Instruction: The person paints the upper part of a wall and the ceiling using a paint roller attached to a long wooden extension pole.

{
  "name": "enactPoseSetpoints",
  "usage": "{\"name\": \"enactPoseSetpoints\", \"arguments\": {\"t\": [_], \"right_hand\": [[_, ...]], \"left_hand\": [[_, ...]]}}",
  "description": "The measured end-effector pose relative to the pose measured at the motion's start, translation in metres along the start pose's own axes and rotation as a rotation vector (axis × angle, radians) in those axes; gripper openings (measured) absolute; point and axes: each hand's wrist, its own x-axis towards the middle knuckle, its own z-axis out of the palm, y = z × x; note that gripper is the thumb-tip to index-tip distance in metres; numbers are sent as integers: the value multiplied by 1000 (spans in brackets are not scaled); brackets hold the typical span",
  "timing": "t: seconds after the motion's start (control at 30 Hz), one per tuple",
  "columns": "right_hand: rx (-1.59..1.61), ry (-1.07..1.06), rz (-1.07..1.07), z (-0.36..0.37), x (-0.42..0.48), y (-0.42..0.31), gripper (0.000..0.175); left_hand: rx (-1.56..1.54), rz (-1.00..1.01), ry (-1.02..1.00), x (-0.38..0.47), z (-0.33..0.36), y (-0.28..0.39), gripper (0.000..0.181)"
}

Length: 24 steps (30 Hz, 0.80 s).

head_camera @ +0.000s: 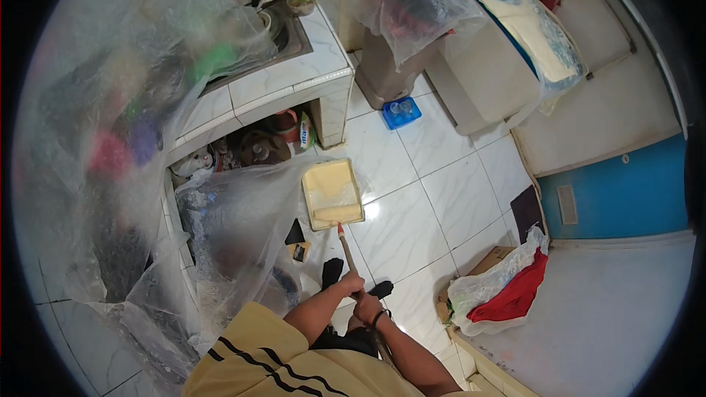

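Note:
Both of my hands grip the long wooden pole (pixel 347 253) of a paint roller. My left hand (pixel 352 284) is farther forward on the pole, and my right hand (pixel 368 309) holds it closer to my body. At the pole's far end, the roller sleeve (pixel 336 214) lies in the near end of a paint tray (pixel 361 198) on the floor. Cream-yellow paint (pixel 328 179) covers the inside of the tray and coats the sleeve. The pole's lower end passes under my right forearm.
Clear plastic sheeting (pixel 237 215) drapes over the left side and a tiled counter (pixel 265 82). A blue plastic basket (pixel 401 113) sits on the white tile floor (pixel 408 215). To the right are a cardboard box (pixel 488 262), a red cloth (pixel 513 292) and a blue door (pixel 623 187).

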Motion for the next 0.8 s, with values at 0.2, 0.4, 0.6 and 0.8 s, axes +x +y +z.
{"name": "enactPoseSetpoints", "arguments": {"t": [0.2,0.4,0.6,0.8], "right_hand": [[50,20,-33,-11,13,-9,32],[65,40,-55,12,-3,11,34],[138,-127,-9,-11,-20,-4,34],[76,-15,-65,-26,9,-8,36]], "left_hand": [[-40,-35,32,0,-11,21,13],[279,68,104,9,-3,-11,22],[46,-52,59,2,6,-22,18],[77,13,8,12,-9,4,22]]}}
